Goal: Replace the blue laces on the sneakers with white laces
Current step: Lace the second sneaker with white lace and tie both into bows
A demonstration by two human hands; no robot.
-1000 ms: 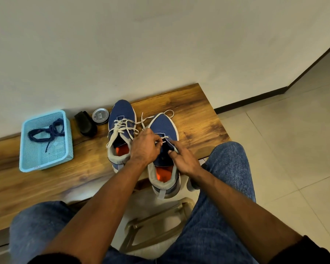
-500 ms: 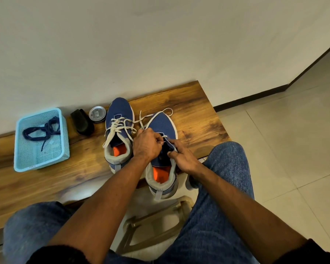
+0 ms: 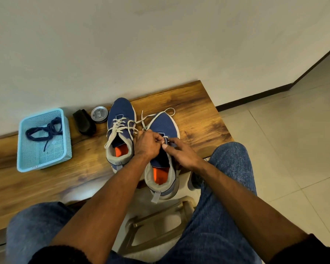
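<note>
Since a second ago the left hand (image 3: 148, 144) has slid from the middle of the tongue toward the top eyelets, and the right hand (image 3: 183, 152) has closed in until the fingertips of both nearly meet. Both sets of fingers (image 3: 161, 139) are curled and pinching the white lace (image 3: 156, 115) at the eyelets of the right sneaker (image 3: 163, 149); its loose ends trail beyond the fingers over the toe. Just left of the fingers stands the other sneaker (image 3: 120, 130), already laced white. Well to the left, the blue laces (image 3: 45, 130) lie in the basket (image 3: 44, 138) on the counter (image 3: 189, 119). The lace looks light, limp and easily twisted, so it is probably best pinched close behind its stiff tip.
</note>
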